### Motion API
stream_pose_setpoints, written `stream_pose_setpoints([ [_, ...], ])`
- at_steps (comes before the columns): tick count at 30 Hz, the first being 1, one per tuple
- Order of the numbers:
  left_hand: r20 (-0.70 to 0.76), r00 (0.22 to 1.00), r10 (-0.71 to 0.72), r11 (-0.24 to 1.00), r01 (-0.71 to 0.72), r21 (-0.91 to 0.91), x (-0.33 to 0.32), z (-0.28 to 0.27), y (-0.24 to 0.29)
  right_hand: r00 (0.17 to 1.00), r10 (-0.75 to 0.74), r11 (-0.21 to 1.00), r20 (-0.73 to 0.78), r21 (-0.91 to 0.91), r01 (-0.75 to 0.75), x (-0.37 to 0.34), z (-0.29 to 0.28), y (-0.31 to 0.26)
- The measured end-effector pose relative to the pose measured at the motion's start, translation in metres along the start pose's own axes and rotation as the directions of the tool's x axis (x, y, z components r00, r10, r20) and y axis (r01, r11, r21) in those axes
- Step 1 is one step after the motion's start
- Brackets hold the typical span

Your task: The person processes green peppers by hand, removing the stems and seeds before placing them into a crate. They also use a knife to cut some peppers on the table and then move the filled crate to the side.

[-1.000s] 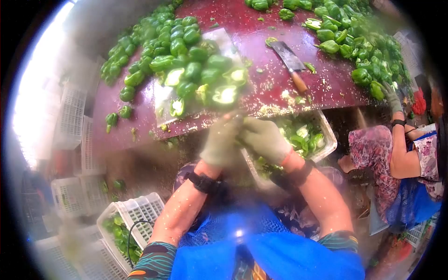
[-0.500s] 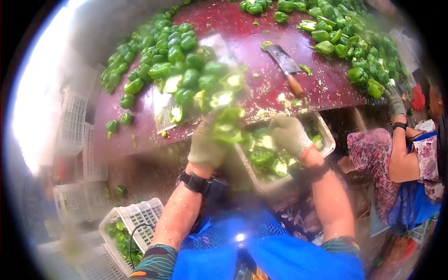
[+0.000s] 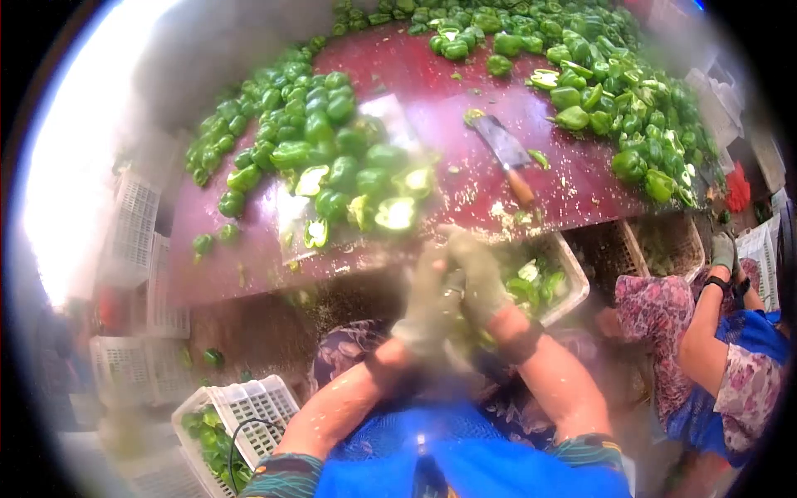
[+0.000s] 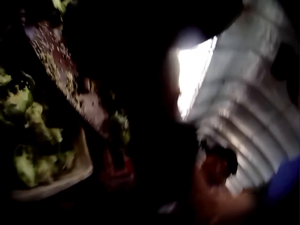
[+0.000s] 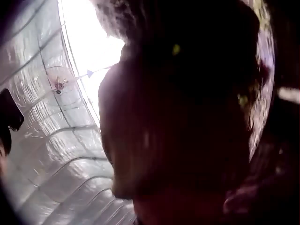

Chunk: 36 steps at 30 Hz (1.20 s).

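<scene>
**Left grip and right grip close together at the near edge of the red bench**

Both gloved grips are raised in front of the body, fingertips near each other. Motion blur and the dark wrist views hide how far either is open, and whether anything is held between them cannot be told.

Just beyond the fingers, halved green peppers lie cut side up near the bench edge, with whole green peppers massed behind them and to their left. Beside the right grip, below the bench edge, a pale crate holds cut pepper pieces.

Farther out, a cleaver lies flat on the bench, its wooden handle toward the person, with pale seeds scattered around. A large pepper heap covers the bench's far right side. At lower left, a white crate stands tilted with green pieces inside. At far right is another person, gloved hands together.
</scene>
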<state>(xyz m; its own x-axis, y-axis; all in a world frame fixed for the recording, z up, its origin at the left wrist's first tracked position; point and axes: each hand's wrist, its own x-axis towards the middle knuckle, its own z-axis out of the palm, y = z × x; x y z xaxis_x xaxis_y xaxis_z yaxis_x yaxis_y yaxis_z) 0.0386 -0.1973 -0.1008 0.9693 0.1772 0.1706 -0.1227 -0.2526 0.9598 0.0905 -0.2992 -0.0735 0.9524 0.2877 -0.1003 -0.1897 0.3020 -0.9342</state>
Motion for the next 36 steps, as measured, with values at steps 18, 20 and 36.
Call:
stream_pose_setpoints([
  [18, -0.698, 0.704, 0.133, 0.689, 0.440, 0.576, -0.139, -0.375, 0.052, 0.965, 0.024, 0.208, 0.259, -0.946, 0.249, 0.122, 0.034, 0.020],
  [20, -0.810, 0.558, 0.183, 0.359, 0.729, 0.583, -0.205, -0.427, 0.048, 0.930, 0.125, 0.098, 0.347, -0.937, 0.336, 0.132, 0.053, 0.018],
  [36, 0.118, 0.935, -0.335, 0.791, 0.347, -0.504, 0.018, -0.195, 0.018, 0.960, 0.123, 0.237, 0.251, -0.947, 0.217, 0.047, 0.079, -0.030],
])
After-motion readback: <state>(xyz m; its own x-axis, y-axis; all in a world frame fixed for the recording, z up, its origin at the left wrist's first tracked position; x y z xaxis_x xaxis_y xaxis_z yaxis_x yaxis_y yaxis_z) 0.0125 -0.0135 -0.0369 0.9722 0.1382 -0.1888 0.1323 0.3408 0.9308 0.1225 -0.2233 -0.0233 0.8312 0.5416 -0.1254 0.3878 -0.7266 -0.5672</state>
